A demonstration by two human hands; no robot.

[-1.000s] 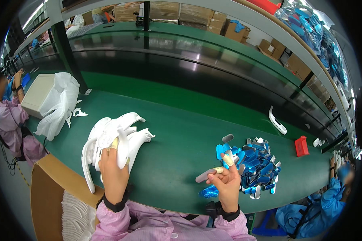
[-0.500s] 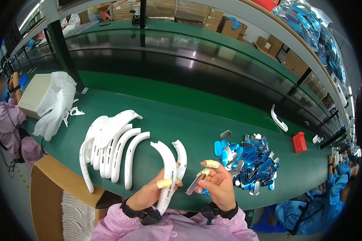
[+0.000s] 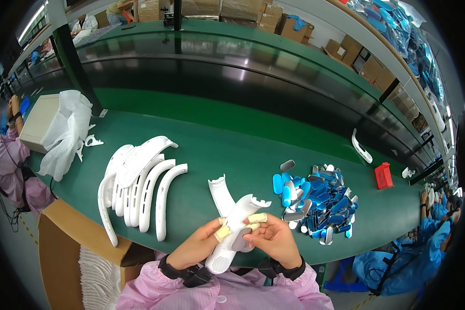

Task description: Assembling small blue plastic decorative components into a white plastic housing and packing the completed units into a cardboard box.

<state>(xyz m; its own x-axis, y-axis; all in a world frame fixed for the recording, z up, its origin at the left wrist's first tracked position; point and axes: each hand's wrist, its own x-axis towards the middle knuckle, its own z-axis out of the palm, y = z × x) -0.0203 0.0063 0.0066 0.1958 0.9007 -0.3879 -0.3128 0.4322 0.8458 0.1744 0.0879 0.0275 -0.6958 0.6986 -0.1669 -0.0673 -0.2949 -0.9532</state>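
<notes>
A white curved plastic shell (image 3: 223,260), with a patch of tiny holes at its near end, is gripped by my left hand (image 3: 194,249) in front of my body. My right hand (image 3: 277,241) pinches a small grey oval plate (image 3: 239,241) against the side of that shell. Pale finger covers wrap some fingertips of both hands. Just beyond, a second white curved shell (image 3: 220,195) lies on the green table, partly hidden by the held one. Whether the plate is seated in the shell cannot be made out.
Several white curved shells (image 3: 163,201) lie side by side at left. A pile of blue and silver oval plates (image 3: 323,204) is at right, near a red bin (image 3: 383,176). A cardboard box (image 3: 62,248) stands below left. Co-workers sit at both sides.
The held shell has turned over and now shows its perforated end. My right hand has moved left, bringing the grey plate from apart to against the shell.
</notes>
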